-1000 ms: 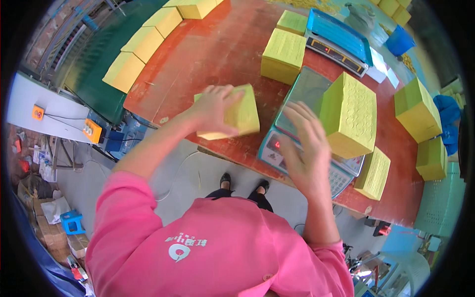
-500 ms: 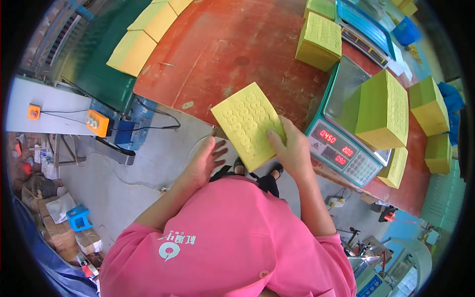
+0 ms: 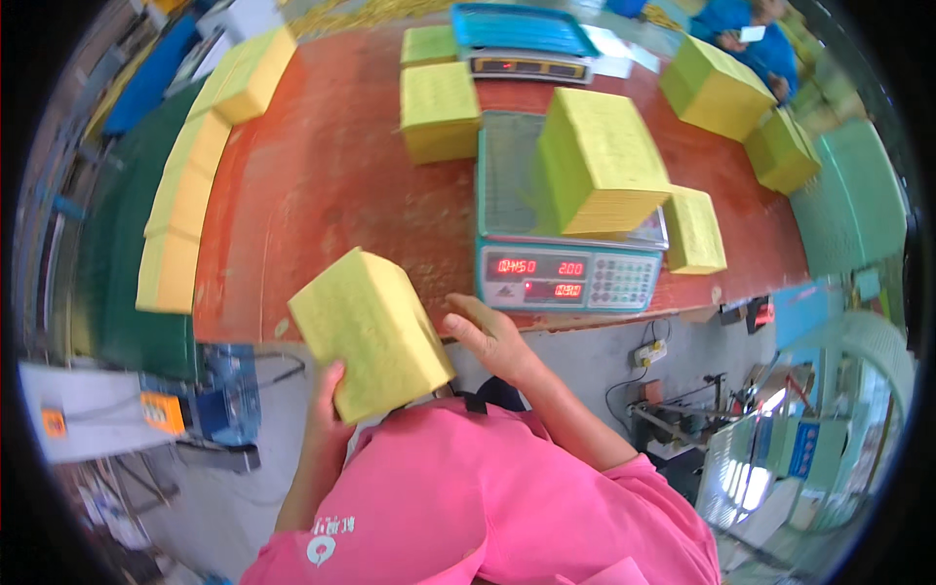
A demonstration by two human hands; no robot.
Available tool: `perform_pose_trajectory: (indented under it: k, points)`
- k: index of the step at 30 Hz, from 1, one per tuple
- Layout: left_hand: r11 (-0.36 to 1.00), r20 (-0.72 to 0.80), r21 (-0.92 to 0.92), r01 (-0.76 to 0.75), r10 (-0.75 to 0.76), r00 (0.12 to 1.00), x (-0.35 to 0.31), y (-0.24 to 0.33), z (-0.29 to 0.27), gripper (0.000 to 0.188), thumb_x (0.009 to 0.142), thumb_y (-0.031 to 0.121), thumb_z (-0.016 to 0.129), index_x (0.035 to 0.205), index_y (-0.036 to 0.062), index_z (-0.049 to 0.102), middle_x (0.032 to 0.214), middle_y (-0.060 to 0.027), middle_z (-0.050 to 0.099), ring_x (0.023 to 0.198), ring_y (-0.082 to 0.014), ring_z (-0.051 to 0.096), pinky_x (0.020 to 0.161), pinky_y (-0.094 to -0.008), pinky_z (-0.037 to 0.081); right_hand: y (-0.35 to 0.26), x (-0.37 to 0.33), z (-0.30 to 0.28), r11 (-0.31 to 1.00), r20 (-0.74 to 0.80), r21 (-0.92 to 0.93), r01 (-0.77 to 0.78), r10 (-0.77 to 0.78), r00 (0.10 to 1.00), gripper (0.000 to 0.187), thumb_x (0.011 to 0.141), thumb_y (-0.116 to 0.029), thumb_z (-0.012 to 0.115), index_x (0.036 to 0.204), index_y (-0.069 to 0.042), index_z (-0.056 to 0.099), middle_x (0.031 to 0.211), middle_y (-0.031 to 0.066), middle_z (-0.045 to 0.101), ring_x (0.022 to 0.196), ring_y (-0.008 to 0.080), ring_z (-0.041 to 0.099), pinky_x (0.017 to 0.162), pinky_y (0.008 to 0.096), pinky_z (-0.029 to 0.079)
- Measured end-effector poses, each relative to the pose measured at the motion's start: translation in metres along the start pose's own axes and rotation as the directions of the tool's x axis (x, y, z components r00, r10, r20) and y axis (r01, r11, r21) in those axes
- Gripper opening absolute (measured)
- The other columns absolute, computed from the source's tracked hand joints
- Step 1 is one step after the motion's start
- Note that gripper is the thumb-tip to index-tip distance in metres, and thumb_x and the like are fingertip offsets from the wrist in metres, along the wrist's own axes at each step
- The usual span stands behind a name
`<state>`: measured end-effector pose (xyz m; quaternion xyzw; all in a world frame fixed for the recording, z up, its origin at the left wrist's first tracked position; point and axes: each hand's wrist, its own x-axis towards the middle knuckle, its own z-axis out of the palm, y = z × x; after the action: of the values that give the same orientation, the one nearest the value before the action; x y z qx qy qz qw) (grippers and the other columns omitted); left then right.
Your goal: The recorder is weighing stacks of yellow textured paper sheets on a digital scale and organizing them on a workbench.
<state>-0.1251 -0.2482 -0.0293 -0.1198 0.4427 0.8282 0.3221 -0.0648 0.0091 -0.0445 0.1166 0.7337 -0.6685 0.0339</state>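
Observation:
A thick block of yellow paper sheets [image 3: 366, 336] is tilted in front of me, above the table's near edge. My left hand [image 3: 330, 414] grips its lower left side, the thumb on the face and the other fingers hidden behind. Just right of the block, my right hand [image 3: 494, 346] is open with its fingers apart, seemingly clear of the paper. Beyond that hand stands a teal digital scale [image 3: 497, 210] with lit red figures. A tall yellow paper stack [image 3: 606, 156] rests on the scale's plate.
Yellow stacks stand on the red table [image 3: 322, 146]: one left of the scale [image 3: 439, 112], one to its right [image 3: 694, 229]. A second scale with a blue tray [image 3: 522, 31] is behind. More stacks [image 3: 175, 185] line the left edge. A person in blue [image 3: 770, 54] sits far right.
The paper block has passed from my right hand to my left, and its thick side now shows. My right hand has let go. The view has swung right toward the scale.

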Motion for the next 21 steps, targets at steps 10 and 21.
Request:
perform_pose_trajectory:
  k: [10,21]
  points:
    - [0.647,0.688,0.411,-0.642,0.242,0.685,0.049,0.075,0.280,0.057,0.092,0.038,0.058,0.135,0.0020,0.047,0.136,-0.0129,0.052,0.121,-0.0238,0.054,0.100,-0.0374,0.046,-0.150,-0.014,-0.182,0.901,-0.389,0.034,0.433,-0.387,0.836,0.058,0.093,-0.044,0.059,0.133,-0.003,0.053,0.114,0.0067,0.062,0.099,0.0140,0.059,0.079,0.0316,0.050]
    - [0.739,0.445,0.633,-0.232,-0.102,0.890,0.145,0.040,0.389,0.072,0.079,0.060,0.064,0.130,0.0104,0.053,0.122,-0.0115,0.057,0.109,-0.0277,0.056,0.086,-0.0563,0.048,-0.120,0.039,-0.308,0.907,-0.342,0.385,0.172,-0.033,0.939,0.033,0.097,-0.035,0.053,0.110,-0.008,0.066,0.091,-0.0033,0.063,0.078,0.0065,0.055,0.069,0.0251,0.044]
